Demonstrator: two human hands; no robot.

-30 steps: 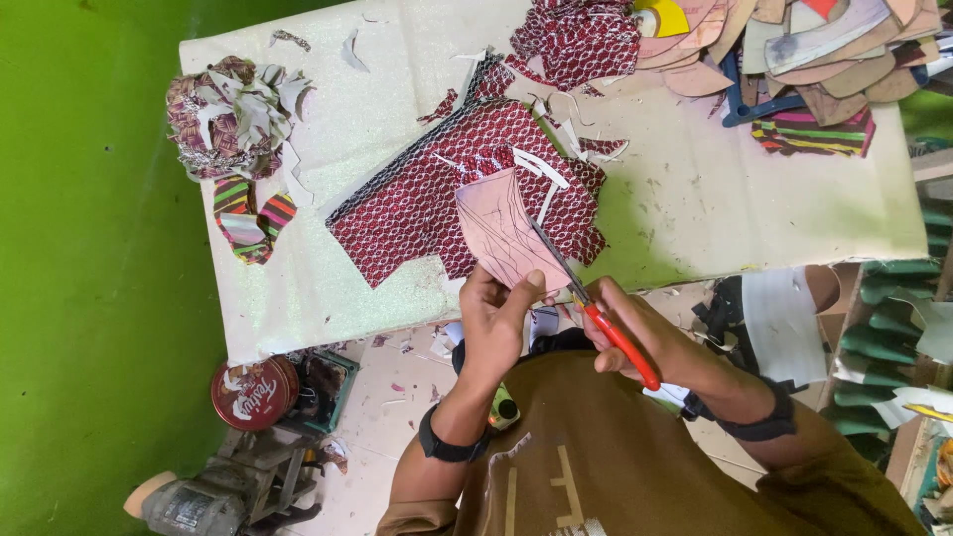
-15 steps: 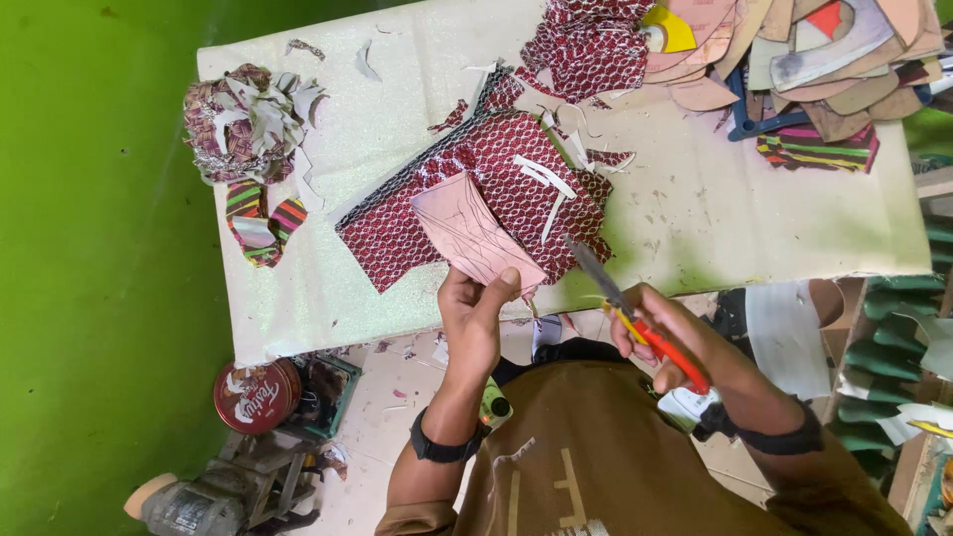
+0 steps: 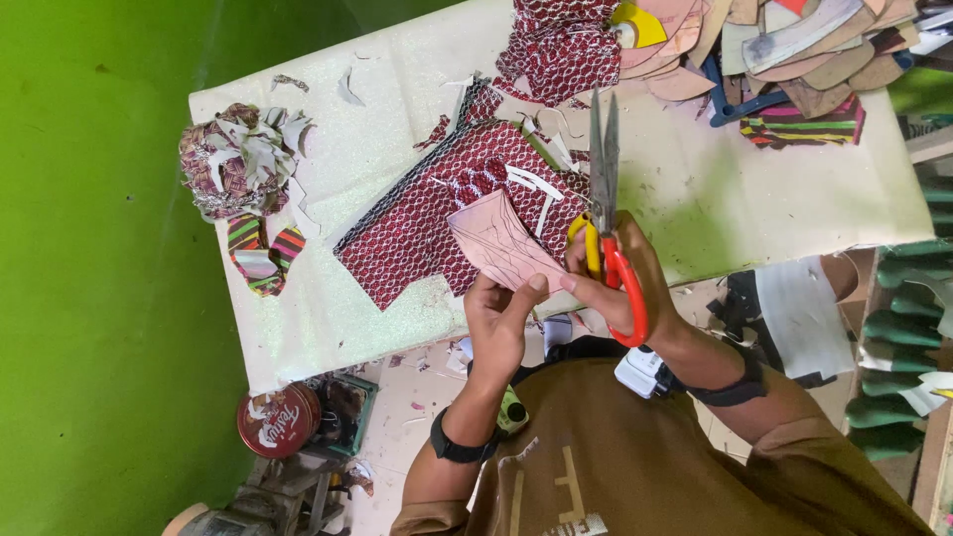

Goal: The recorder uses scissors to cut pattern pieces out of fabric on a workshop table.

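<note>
Pink card piece (image 3: 501, 243) pinched in left hand (image 3: 501, 318); right hand (image 3: 625, 288) fingers grip scissors (image 3: 606, 199), partly hiding handles

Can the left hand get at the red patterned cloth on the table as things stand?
Probably not right away. The left hand is pinching the pink cut piece, so it is occupied. The red patterned cloth lies flat on the table just beyond, with nothing between; the right hand holds the scissors off to the side.
</note>
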